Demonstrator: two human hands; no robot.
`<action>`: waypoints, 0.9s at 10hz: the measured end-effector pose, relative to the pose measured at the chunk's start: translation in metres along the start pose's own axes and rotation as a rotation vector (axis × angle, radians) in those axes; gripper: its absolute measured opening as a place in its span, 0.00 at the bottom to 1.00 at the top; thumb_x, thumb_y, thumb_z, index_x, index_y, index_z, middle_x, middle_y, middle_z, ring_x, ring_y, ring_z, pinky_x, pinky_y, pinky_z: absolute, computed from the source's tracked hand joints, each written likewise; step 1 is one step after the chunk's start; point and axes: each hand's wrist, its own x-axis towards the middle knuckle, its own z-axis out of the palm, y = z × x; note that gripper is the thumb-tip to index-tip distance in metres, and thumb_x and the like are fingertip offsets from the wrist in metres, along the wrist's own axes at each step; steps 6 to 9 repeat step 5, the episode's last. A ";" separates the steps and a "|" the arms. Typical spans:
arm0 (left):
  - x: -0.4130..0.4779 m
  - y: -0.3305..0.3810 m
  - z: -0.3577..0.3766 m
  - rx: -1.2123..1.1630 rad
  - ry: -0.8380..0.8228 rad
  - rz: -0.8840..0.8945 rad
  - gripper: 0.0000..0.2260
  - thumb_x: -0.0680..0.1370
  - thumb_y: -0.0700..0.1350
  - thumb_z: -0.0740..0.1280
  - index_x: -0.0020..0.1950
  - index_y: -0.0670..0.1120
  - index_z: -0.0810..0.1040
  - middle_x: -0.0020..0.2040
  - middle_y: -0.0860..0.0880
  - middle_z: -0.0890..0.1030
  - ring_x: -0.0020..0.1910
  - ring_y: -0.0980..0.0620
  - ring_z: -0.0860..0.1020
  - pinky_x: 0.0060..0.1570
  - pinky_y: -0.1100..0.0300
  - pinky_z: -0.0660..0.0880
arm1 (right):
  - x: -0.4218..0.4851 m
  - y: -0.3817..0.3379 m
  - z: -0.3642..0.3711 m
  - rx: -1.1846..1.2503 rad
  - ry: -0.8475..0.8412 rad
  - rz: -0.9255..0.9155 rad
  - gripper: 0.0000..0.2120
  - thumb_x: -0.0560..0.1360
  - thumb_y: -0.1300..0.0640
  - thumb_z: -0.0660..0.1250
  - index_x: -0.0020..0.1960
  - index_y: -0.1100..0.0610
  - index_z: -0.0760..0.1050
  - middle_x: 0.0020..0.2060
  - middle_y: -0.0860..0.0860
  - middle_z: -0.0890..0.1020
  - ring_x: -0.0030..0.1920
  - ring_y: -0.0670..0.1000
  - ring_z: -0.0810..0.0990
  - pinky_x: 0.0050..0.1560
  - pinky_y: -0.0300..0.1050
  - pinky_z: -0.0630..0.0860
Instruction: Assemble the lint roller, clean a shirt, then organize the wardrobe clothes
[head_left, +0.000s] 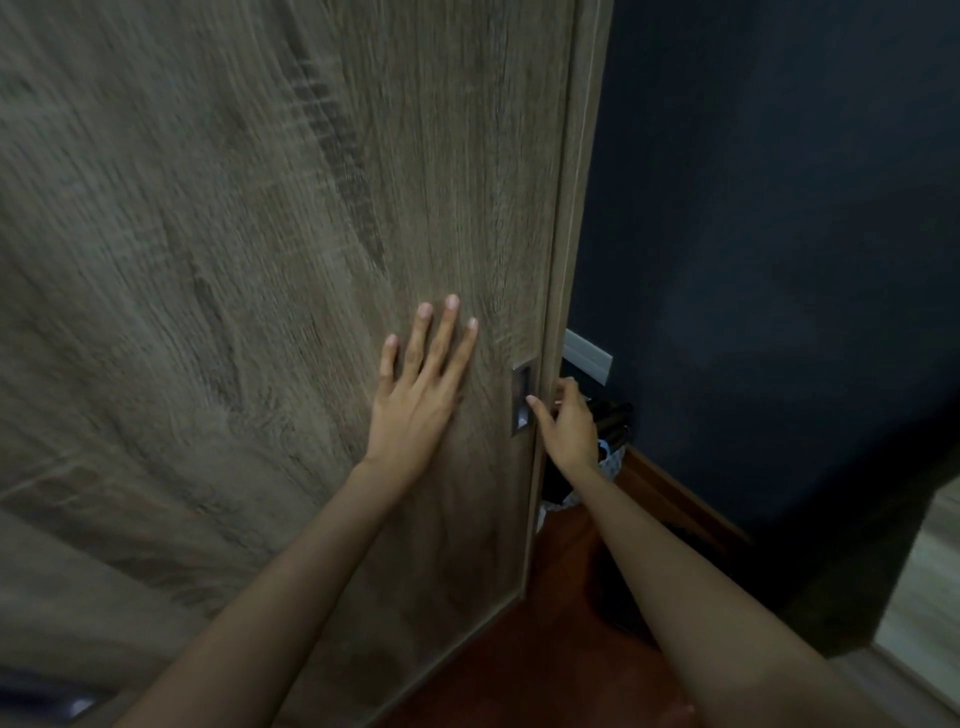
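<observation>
A tall grey-brown wooden wardrobe door (234, 260) fills the left and middle of the view, blurred by motion. My left hand (421, 389) lies flat against its face with straight, spread fingers. My right hand (569, 421) curls round the door's right edge, its thumb by the recessed metal handle (522, 400). No lint roller or shirt is in view.
A dark blue wall (779, 260) stands to the right, with a white socket plate (587, 356). Dark items and a patterned cloth (610, 457) lie in the gap behind the door edge. Red-brown floor (561, 649) runs below; pale flooring shows at far right.
</observation>
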 end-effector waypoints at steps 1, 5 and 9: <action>0.000 -0.001 -0.001 -0.005 -0.023 0.000 0.37 0.77 0.55 0.64 0.80 0.48 0.49 0.79 0.44 0.36 0.77 0.44 0.34 0.72 0.45 0.31 | 0.000 0.004 -0.015 0.056 -0.101 -0.043 0.20 0.77 0.48 0.65 0.64 0.55 0.68 0.57 0.52 0.80 0.55 0.48 0.78 0.51 0.44 0.76; 0.026 0.028 -0.043 -0.436 0.014 -0.062 0.23 0.83 0.47 0.53 0.77 0.42 0.61 0.79 0.41 0.55 0.79 0.47 0.49 0.75 0.49 0.40 | -0.002 0.019 -0.104 -0.030 -0.120 -0.155 0.19 0.83 0.53 0.52 0.71 0.58 0.67 0.66 0.56 0.74 0.65 0.54 0.73 0.60 0.41 0.68; 0.026 0.028 -0.043 -0.436 0.014 -0.062 0.23 0.83 0.47 0.53 0.77 0.42 0.61 0.79 0.41 0.55 0.79 0.47 0.49 0.75 0.49 0.40 | -0.002 0.019 -0.104 -0.030 -0.120 -0.155 0.19 0.83 0.53 0.52 0.71 0.58 0.67 0.66 0.56 0.74 0.65 0.54 0.73 0.60 0.41 0.68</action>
